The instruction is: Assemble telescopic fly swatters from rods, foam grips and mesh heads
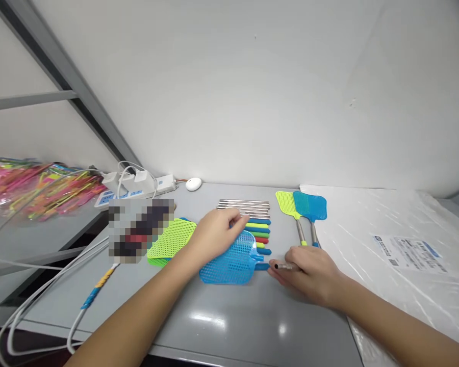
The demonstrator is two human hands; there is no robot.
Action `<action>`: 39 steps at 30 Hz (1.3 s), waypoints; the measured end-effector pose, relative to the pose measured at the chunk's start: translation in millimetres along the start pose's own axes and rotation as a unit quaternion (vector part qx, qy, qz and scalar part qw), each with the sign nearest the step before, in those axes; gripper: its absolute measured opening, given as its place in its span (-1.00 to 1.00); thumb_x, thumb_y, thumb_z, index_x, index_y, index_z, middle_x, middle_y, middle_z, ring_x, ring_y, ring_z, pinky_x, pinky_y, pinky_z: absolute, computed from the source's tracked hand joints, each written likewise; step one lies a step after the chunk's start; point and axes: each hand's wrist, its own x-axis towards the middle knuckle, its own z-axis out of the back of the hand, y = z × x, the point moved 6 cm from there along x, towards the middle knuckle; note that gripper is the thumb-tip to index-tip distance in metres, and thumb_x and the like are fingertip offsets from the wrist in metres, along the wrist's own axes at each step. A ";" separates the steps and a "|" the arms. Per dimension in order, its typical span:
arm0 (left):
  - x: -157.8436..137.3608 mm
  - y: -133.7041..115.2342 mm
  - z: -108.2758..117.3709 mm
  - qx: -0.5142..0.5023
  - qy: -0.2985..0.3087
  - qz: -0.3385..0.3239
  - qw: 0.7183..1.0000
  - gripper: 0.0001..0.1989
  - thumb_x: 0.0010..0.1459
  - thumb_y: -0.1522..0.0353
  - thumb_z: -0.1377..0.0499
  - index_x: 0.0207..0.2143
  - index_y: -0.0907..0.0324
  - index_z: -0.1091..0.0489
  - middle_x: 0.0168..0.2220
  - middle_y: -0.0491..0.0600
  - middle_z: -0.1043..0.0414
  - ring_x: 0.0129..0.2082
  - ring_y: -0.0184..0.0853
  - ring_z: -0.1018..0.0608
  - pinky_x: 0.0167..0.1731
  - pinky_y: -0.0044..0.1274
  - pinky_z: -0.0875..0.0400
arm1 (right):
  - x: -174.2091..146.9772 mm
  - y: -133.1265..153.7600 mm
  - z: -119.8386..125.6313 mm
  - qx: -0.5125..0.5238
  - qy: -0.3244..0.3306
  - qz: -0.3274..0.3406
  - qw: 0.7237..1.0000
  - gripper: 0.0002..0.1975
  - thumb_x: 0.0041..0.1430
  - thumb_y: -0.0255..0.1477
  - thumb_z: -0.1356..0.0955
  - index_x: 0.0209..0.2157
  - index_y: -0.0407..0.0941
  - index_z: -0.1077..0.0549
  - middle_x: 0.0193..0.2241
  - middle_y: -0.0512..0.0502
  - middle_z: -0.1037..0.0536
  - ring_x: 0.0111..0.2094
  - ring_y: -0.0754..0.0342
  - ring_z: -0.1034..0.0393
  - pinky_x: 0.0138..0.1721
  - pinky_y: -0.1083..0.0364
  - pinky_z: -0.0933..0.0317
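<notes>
My left hand [222,229], its fingers curled and partly hidden, grips the upper edge of a blue perforated fly swatter head [229,265]. The head's short neck points right. In my right hand [309,270] a metal rod [286,266] is held, its hollow end facing left, close to that neck. A blue handle [261,266] lies just below the neck, its right end against my right fingertips. Colored handles [260,234] lie in a row beyond the blue head. Behind them are several metal rods [245,206]. Yellow-green swatter heads [172,239] are stacked left of my left hand.
Two swatters with rods, one yellow-green [286,203] and one blue [315,206], lie beyond my right hand. Plastic-wrapped sheeting [405,229] covers the right side. A power strip [137,191], white cables [26,300] and bagged colorful items [46,188] are at left.
</notes>
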 end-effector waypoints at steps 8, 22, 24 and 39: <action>2.5 13.1 14.6 0.035 0.029 -0.004 0.999 -0.57 0.27 0.12 0.02 -0.57 0.16 -0.28 -0.59 -0.12 -0.32 -0.56 -0.36 -0.34 -0.55 -0.52 0.00 | -0.5 5.4 -28.7 -0.071 0.117 0.061 0.989 -0.75 0.31 -0.28 -0.26 -0.33 -0.13 -0.47 -0.43 -0.04 -0.38 -0.52 0.13 -0.23 -0.53 0.13 0.01; -25.4 -12.9 -34.2 -0.053 0.262 -0.051 0.962 -0.60 -0.10 0.03 -0.31 -0.58 0.12 -0.28 -0.63 -0.21 -0.13 -0.64 -0.43 -0.19 -0.65 -0.55 0.12 | -1.5 -47.5 4.6 -0.087 -0.007 -0.090 0.992 -0.79 0.24 -0.30 -0.30 -0.32 -0.14 -0.47 -0.39 -0.07 -0.33 -0.53 0.17 -0.24 -0.61 0.19 0.00; -24.5 -12.4 -35.2 -0.027 0.246 -0.067 0.966 -0.63 -0.11 0.05 -0.33 -0.57 0.11 -0.32 -0.63 -0.20 -0.19 -0.62 -0.39 -0.26 -0.65 -0.54 0.11 | -1.7 -51.9 6.7 -0.058 -0.022 -0.111 0.992 -0.80 0.24 -0.30 -0.30 -0.30 -0.13 -0.47 -0.39 -0.06 -0.32 -0.51 0.17 -0.26 -0.60 0.19 -0.05; -23.4 -41.1 -24.3 -0.066 0.077 -0.104 0.989 -0.77 0.24 0.17 -0.11 -0.30 0.09 -0.46 -0.37 -0.07 -0.49 -0.34 -0.27 -0.50 -0.38 -0.49 -0.29 | -6.7 -40.3 15.8 0.026 -0.141 -0.088 0.986 -0.91 0.19 -0.39 -0.35 -0.27 -0.09 -0.47 -0.45 0.00 -0.25 -0.47 0.14 -0.27 -0.50 0.16 -0.19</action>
